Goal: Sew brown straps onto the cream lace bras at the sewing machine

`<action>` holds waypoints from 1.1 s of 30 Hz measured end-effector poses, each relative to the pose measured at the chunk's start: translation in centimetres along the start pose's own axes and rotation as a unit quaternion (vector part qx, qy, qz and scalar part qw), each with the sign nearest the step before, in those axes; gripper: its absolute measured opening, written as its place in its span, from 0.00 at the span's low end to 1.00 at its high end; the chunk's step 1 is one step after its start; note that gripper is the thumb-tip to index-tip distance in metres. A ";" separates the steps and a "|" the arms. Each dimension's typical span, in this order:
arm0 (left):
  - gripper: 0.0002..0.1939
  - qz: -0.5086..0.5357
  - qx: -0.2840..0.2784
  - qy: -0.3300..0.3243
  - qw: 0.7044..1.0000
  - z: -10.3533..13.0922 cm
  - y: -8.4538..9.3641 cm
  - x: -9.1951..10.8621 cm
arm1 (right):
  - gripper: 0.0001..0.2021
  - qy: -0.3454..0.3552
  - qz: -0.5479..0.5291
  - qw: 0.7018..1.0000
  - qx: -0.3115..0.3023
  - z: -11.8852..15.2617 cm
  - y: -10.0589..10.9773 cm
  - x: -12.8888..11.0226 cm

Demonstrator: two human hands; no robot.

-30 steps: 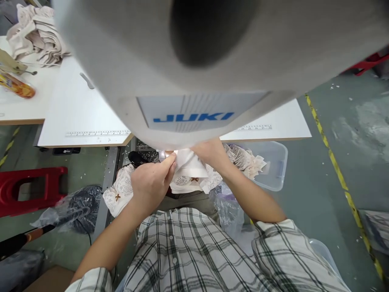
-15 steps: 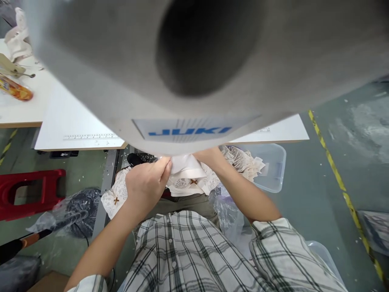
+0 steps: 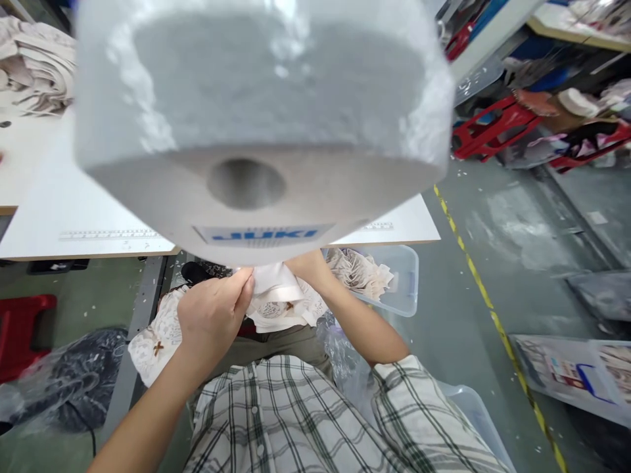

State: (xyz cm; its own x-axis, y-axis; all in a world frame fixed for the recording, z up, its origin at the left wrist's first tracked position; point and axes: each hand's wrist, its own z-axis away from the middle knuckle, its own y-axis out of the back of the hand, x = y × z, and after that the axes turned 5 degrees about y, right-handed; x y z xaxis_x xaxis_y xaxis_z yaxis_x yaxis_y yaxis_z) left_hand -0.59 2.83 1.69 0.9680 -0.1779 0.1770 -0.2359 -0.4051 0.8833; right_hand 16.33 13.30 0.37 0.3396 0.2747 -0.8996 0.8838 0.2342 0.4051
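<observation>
Below the pale sewing machine head point(image 3: 266, 197), marked JUKI, my left hand point(image 3: 211, 312) pinches the edge of a white fabric piece point(image 3: 276, 284) between thumb and fingers. My right hand point(image 3: 308, 268) is at the other side of that fabric, its fingers hidden under the machine. Lace-trimmed white garments point(image 3: 276, 315) with small brown bows hang over my lap. Another lace part point(image 3: 160, 335) with a brown bow lies to the left of my left wrist.
A clear plastic bin point(image 3: 404, 282) of cream fabric pieces stands right of my right forearm. The white table point(image 3: 73, 203) carries a printed ruler. A red stool point(image 3: 20, 335) and bagged dark items point(image 3: 93, 374) are at left. Red stools point(image 3: 497, 128) stand far right.
The view has tilted up and turned right, so more of the machine and the right-hand floor shows. Both hands keep nearly the same pose at the fabric.
</observation>
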 end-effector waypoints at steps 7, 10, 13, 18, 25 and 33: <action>0.12 0.024 0.014 0.012 1.000 0.4 -0.1 -0.4 | 0.04 0.001 -0.012 1.000 0.000 0.5 -0.5 0.4; 0.13 0.034 0.012 0.021 0.999 0.5 -0.2 -0.5 | 0.06 0.003 -0.030 0.999 0.014 0.7 -0.6 0.4; 0.14 0.042 0.004 0.033 0.999 0.5 -0.1 -0.5 | 0.08 0.011 -0.042 0.999 0.022 0.7 -0.7 0.5; 0.16 0.051 -0.012 0.070 0.996 0.6 0.2 -0.6 | 0.10 0.019 -0.017 1.000 -0.005 0.8 -0.5 0.7; 0.16 0.066 -0.008 0.089 0.994 0.9 0.1 -0.9 | 0.09 0.025 -0.008 1.000 -0.002 1.2 -0.3 0.8; 0.15 0.074 -0.004 0.107 0.992 1.0 0.3 -1.2 | 0.08 0.011 -0.026 1.000 -0.010 1.6 -0.2 0.6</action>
State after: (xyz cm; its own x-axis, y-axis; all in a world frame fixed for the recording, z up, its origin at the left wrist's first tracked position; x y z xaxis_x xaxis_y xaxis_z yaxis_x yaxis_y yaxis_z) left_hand -1.91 2.03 1.33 0.9188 -0.0411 0.3926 -0.3777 -0.3805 0.8442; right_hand 16.87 11.97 -0.55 0.2867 0.2816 -0.9157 0.8931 0.2673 0.3618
